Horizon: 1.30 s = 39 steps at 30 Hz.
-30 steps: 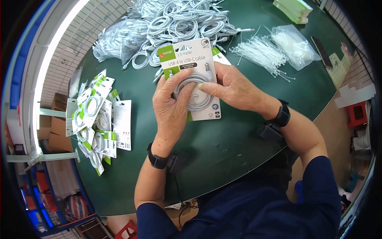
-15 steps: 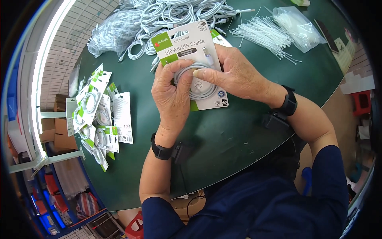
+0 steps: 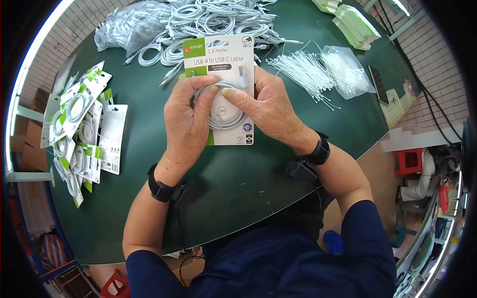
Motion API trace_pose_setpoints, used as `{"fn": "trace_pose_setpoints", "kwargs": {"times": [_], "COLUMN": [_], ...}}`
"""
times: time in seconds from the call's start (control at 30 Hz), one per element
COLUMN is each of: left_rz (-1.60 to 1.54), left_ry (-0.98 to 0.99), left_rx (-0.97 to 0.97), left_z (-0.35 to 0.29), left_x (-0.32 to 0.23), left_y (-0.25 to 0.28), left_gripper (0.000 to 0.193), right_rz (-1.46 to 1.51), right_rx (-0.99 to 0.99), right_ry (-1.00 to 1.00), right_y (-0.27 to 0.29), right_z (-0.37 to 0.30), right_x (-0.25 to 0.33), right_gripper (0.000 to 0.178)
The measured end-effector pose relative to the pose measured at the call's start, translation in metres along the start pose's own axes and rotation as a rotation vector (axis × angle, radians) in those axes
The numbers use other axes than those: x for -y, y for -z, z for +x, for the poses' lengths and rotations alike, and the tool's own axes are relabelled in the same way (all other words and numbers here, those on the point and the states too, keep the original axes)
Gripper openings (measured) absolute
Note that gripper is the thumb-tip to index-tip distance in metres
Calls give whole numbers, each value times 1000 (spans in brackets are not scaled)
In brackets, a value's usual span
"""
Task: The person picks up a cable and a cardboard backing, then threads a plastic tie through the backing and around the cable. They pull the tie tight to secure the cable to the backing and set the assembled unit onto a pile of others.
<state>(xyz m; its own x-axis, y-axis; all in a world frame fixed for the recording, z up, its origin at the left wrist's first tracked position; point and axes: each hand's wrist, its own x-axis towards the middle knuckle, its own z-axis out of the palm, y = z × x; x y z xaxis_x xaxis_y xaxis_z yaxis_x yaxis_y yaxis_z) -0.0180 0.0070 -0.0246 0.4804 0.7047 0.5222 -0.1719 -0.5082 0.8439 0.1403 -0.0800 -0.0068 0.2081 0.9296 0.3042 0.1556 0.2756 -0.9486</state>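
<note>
Between my hands, over the middle of the green table, stands a white and green packaging card with a coiled white charging cable on its front. My left hand grips the card's left edge, its index finger and thumb closed on the coil. From the right edge my right hand holds the card, its thumb pressed on the coil's top next to the left thumb. Its other fingers are hidden behind the card. A metal plug shows near the card's upper right.
At the left lies a heap of carded cables. Bundles of loose white cables fill the far side, beside a clear plastic bag. White cable ties, a bag of ties, a phone and green card stacks lie to the right.
The view has shifted to the right, bringing the green card stacks into sight. The card has turned from a slight tilt to nearly straight. Both thumbs have come together at the coil's top.
</note>
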Motion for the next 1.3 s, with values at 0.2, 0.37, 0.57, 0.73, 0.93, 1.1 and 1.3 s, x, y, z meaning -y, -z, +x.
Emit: {"fn": "trace_pose_setpoints", "kwargs": {"times": [0.2,0.37,0.57,0.73,0.93,1.1,1.3], "left_rz": [-78,138,657,664,581,557,534], "left_ry": [84,-15,-493,-557,-483,-419,-417], "left_rx": [27,-18,268,410,433,441,414], "left_z": [-1,2,18,14,15,9,10], "left_x": [5,-7,-38,-34,-29,-26,-21], "left_y": [-2,-4,9,4,4,0,6], "left_gripper": [22,25,34,34,29,29,29], "right_rz": [-78,-116,-161,-149,-96,-120,-116], "right_rx": [-35,-110,-113,-62,-34,-4,28], "right_ry": [1,-10,13,49,55,44,10], "right_y": [2,10,23,26,23,23,24], "right_z": [3,8,15,15,14,14,17], "right_x": [-2,-3,-6,-8,-11,-14,-13], "right_gripper": [32,31,30,31,32,32,31]}}
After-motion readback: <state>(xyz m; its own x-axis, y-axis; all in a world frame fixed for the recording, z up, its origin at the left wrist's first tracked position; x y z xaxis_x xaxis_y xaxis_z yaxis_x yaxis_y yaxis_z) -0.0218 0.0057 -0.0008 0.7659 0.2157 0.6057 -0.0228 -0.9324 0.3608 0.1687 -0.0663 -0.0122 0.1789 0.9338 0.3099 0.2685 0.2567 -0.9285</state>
